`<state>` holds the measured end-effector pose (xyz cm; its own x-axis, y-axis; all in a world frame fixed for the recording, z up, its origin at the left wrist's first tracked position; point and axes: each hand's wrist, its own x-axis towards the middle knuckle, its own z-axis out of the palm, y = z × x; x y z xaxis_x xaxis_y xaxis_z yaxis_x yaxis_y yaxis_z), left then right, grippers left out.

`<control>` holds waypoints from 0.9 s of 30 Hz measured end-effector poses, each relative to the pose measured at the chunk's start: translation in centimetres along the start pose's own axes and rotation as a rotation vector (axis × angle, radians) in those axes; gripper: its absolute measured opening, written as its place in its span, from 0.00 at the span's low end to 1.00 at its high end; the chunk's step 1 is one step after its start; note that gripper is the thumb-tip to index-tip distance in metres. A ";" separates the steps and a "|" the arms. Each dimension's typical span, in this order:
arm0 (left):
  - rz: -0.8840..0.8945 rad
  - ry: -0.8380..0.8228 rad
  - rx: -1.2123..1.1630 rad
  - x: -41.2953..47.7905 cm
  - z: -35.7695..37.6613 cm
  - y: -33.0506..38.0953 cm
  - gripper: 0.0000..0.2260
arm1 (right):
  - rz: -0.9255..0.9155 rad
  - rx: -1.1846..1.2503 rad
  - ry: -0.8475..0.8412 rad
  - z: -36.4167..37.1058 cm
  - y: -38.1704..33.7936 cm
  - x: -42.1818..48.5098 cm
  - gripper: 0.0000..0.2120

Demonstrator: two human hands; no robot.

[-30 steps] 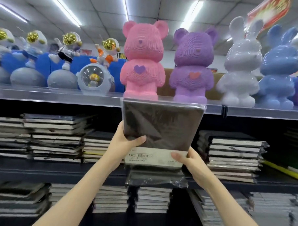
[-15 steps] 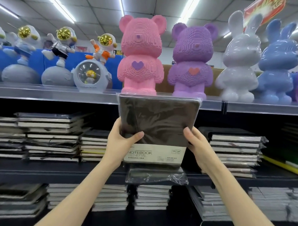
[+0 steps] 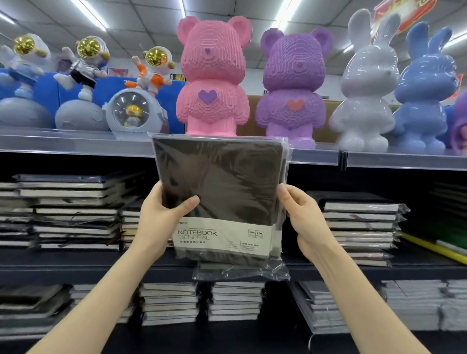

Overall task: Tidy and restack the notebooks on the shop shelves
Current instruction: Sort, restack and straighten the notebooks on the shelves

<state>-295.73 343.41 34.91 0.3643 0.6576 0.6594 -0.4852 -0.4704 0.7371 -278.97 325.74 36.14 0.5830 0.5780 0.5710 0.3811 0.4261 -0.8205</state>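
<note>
Left hand [image 3: 161,216] and right hand [image 3: 302,220] gripped notebook [image 3: 218,187] by side edges – thumbs curled over cover, upright before middle shelf [image 3: 63,260]. Plastic-wrapped; band read "NOTEBOOK GENERAL", "18K", "120". Behind – notebook stacks [image 3: 70,212] either side. Above: pink bear [image 3: 212,77], purple bear [image 3: 292,85].

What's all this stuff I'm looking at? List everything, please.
Dark brown plastic-wrapped notebook, cream label: one visible, held upright at centre.
Pink block-built bear: one, top shelf centre.
Purple block-built bear: one, right of pink bear.
Glossy rabbit figures: two, white and blue, top shelf right.
Gold-visored astronaut figurines: at least three, white, top shelf left.
Stacked dark notebooks: several piles, middle and lower shelves.
Left hand: one, grips notebook's left edge.
Right hand: one, grips its right edge.
</note>
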 end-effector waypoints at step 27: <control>-0.022 -0.004 -0.073 -0.5 -1.6 0.3 0.23 | -0.178 -0.036 0.079 -1.6 0.6 -0.7 0.07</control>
<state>-297.35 343.85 34.55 0.3784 0.6648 0.6441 -0.5340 -0.4116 0.7385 -278.00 324.47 35.20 0.5578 0.4386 0.7046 0.5077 0.4912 -0.7078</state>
